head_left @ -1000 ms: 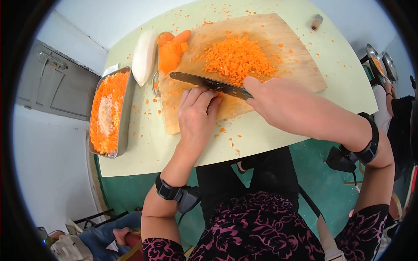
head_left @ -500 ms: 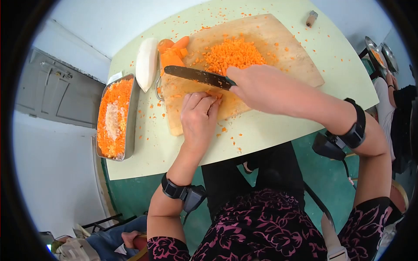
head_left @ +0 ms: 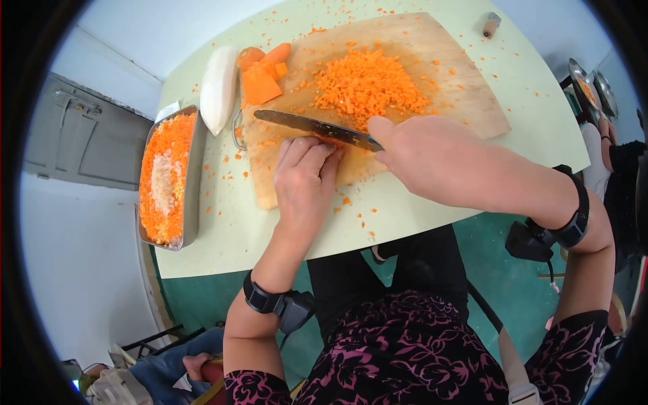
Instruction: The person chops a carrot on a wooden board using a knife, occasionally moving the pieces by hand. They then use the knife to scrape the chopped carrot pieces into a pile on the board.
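Note:
My right hand (head_left: 418, 152) is closed round the handle of a knife (head_left: 310, 125), whose long dark blade points left across the wooden cutting board (head_left: 466, 88). Just below the blade, my left hand (head_left: 304, 172) presses with curled fingers on a piece of carrot (head_left: 332, 142), mostly hidden by the fingers and blade. Behind the knife lies a heap of diced carrot (head_left: 368, 84). Larger carrot pieces (head_left: 260, 84) rest at the board's upper left corner.
A peeled white radish (head_left: 219, 91) lies left of the board. Beside it stands a metal tray (head_left: 193, 182) of diced carrot with a pale heap on top. A small wooden-handled object (head_left: 491, 25) lies at the back right. Another person's hand (head_left: 605, 125) shows at far right.
The knife has come down and nearer to my left fingers, with my right hand moving slightly right and toward me. My left hand stays at the carrot piece. The view has shifted a little.

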A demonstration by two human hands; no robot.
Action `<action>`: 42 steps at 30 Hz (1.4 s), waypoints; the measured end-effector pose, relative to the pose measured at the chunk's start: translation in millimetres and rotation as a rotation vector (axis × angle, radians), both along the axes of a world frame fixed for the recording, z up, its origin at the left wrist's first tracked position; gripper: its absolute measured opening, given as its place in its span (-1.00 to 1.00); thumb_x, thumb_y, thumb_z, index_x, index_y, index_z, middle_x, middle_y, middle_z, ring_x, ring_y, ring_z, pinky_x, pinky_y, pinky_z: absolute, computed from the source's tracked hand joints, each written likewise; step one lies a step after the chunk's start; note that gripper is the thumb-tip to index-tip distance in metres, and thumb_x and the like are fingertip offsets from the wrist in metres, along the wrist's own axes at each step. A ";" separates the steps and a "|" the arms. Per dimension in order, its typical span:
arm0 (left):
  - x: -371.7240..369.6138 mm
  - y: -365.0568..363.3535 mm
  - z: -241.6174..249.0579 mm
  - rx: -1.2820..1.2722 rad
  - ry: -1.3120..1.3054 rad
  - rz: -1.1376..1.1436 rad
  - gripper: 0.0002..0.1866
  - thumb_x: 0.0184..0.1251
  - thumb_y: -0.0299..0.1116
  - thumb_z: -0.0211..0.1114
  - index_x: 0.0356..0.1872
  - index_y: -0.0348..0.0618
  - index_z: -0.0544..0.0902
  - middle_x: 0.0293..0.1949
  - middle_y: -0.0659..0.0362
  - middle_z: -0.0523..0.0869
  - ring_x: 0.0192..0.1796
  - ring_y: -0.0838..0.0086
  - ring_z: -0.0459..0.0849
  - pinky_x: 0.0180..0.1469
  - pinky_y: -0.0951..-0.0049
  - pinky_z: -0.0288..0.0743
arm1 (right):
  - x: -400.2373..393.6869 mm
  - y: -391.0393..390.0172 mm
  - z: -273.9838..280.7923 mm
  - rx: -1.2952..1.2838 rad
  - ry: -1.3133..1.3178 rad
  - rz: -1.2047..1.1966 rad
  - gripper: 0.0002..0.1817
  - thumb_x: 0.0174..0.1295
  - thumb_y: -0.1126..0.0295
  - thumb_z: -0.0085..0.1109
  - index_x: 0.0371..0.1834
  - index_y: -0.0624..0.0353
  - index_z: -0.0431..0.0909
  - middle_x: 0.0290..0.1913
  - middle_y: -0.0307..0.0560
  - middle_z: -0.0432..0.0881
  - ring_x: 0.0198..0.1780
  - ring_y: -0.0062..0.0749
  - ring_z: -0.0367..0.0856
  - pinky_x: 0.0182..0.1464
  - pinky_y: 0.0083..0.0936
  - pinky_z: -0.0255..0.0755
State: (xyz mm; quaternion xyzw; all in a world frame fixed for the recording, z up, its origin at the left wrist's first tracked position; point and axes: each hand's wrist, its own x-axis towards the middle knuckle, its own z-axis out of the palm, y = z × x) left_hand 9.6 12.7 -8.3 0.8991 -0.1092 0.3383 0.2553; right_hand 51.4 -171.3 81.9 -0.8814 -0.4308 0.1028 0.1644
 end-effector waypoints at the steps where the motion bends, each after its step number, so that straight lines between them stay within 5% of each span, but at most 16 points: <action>1: -0.4 0.2 0.5 0.000 0.006 0.003 -0.86 -0.13 -0.60 0.39 -0.47 -0.27 0.65 -0.42 0.13 0.61 -0.32 0.27 0.55 -0.27 0.38 0.46 | 2.1 0.5 1.9 -0.015 0.019 0.010 -0.89 0.14 0.55 -0.10 -0.33 0.40 0.35 -0.54 0.21 0.54 -0.40 0.04 0.60 -0.38 -0.20 0.45; 12: -1.5 3.0 0.5 0.007 -0.017 -0.028 -0.89 -0.09 -0.64 0.36 -0.47 -0.30 0.66 -0.41 0.13 0.64 -0.37 0.30 0.54 -0.30 0.42 0.43 | 20.1 27.8 -9.6 0.089 -0.010 0.039 -0.88 0.15 0.49 -0.05 -0.37 0.37 0.39 -0.50 0.16 0.57 -0.39 0.03 0.60 -0.36 -0.21 0.45; 24: -0.4 0.1 0.2 0.021 -0.036 -0.019 -0.87 -0.13 -0.63 0.37 -0.48 -0.28 0.64 -0.42 0.11 0.61 -0.34 0.25 0.54 -0.31 0.38 0.46 | 2.8 1.6 -8.9 0.113 -0.047 0.070 -0.88 0.20 0.48 -0.03 -0.38 0.33 0.30 -0.67 0.12 0.46 -0.57 0.03 0.51 -0.52 -0.17 0.32; 30: -2.9 0.5 2.5 0.059 -0.016 -0.012 -0.88 -0.11 -0.63 0.36 -0.48 -0.28 0.64 -0.42 0.11 0.62 -0.34 0.25 0.55 -0.30 0.37 0.45 | 14.5 30.7 -17.1 0.110 -0.075 0.043 -0.87 0.16 0.49 -0.07 -0.33 0.36 0.40 -0.49 0.15 0.58 -0.38 0.01 0.63 -0.36 -0.21 0.48; 33: -0.4 4.9 -1.9 0.024 -0.058 -0.046 -0.89 -0.10 -0.63 0.36 -0.48 -0.28 0.65 -0.42 0.11 0.62 -0.34 0.25 0.55 -0.29 0.37 0.46 | 27.4 34.1 -16.8 0.081 -0.017 -0.015 -0.86 0.20 0.43 -0.01 -0.33 0.31 0.35 -0.58 0.16 0.51 -0.49 0.04 0.54 -0.44 -0.15 0.37; 42: -1.7 2.8 -0.5 0.010 -0.041 -0.026 -0.89 -0.09 -0.64 0.34 -0.47 -0.30 0.65 -0.41 0.10 0.64 -0.32 0.25 0.57 -0.26 0.38 0.46 | 0.3 6.6 2.9 0.012 -0.078 0.018 -0.87 0.16 0.50 -0.10 -0.34 0.38 0.38 -0.55 0.17 0.56 -0.41 0.03 0.62 -0.39 -0.18 0.47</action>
